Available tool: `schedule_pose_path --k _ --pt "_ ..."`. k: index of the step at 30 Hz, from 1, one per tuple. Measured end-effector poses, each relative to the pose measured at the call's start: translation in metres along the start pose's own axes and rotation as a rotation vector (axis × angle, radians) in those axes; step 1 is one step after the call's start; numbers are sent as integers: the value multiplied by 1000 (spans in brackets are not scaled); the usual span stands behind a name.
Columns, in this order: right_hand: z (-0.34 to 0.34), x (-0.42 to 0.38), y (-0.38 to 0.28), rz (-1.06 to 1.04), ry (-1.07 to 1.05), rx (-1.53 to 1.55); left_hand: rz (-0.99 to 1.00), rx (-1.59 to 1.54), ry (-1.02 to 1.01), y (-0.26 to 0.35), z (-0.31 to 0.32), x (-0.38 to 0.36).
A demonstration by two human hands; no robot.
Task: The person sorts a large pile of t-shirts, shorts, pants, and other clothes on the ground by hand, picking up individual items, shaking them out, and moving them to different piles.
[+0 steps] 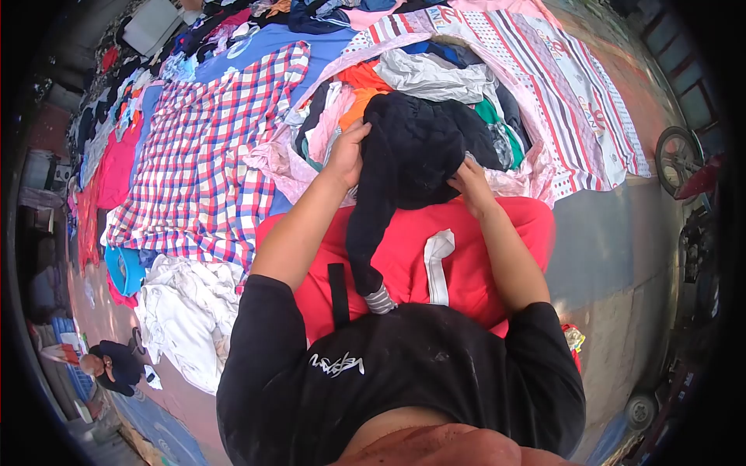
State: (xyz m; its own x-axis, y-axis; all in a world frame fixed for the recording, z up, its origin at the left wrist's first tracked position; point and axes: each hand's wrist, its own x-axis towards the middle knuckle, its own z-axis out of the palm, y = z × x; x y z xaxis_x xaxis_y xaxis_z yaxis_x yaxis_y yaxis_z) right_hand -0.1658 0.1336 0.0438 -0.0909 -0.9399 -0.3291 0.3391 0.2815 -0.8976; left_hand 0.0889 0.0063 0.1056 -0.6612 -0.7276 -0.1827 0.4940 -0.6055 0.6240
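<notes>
The black garment point(416, 144) is at 12 o'clock, in front of the lap, over the near side of a pile ringed by pink cloth point(536, 182). The left hand point(347, 155) has its grip clamped on the edge at 9 o'clock; the right hand point(472, 185) has its grip closed on the edge around 4 o'clock. The garment looks partly spread at most: its body is bunched and unfolded, and one sleeve trails towards 6 o'clock, ending in a grey-and-white striped cuff point(379, 298). Inside the ring, an orange piece point(359, 97), a crumpled grey one point(435, 76) and a green one point(491, 116) lie loosely heaped, seemingly unsorted.

At 10 o'clock a checked cloth point(210, 147) lies broad and rippled; at 8 o'clock a white heap point(190, 311) is softly creased. The striped cloth point(590, 109) at 2 o'clock looks flatter. Thick red fabric point(466, 256) covers the lap.
</notes>
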Motion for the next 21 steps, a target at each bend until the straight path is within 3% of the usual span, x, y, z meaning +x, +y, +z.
schedule_pose_path --k 2,3,4,5,7,8,10,11,13,14,16,17,19,21 --pt "7 2 4 -52 -150 351 74 -89 -145 8 19 -9" --pt "22 -2 -6 -175 -144 442 91 -153 -173 6 21 -11" --pt "25 -14 -15 -200 -303 618 105 -231 -215 4 17 -10" --pt "22 -15 -19 -230 -322 635 81 -343 -189 3 21 -10" --pt "9 -4 -23 -253 -386 628 182 -214 -252 6 11 -1" --pt "13 -2 -29 -242 -355 632 114 -142 -126 -7 -7 13" --pt "43 -27 -57 -119 -57 648 -66 153 166 -13 1 -1" --pt "41 -28 -57 -93 -151 639 -175 374 339 -9 30 -23" --pt "35 -23 -47 -42 -343 632 -205 599 330 -29 21 -20" --pt "26 -19 -32 -125 -258 517 -227 711 326 -43 11 -15" --pt "29 -14 -34 -57 -158 -21 -278 933 308 -61 -4 -4" --pt "29 -11 -36 -26 -104 -290 -272 877 317 -62 -9 0" --pt "6 6 -21 41 82 -232 -264 764 327 -62 -14 7" --pt "-19 18 -11 62 282 -117 -131 611 456 -61 -22 20"
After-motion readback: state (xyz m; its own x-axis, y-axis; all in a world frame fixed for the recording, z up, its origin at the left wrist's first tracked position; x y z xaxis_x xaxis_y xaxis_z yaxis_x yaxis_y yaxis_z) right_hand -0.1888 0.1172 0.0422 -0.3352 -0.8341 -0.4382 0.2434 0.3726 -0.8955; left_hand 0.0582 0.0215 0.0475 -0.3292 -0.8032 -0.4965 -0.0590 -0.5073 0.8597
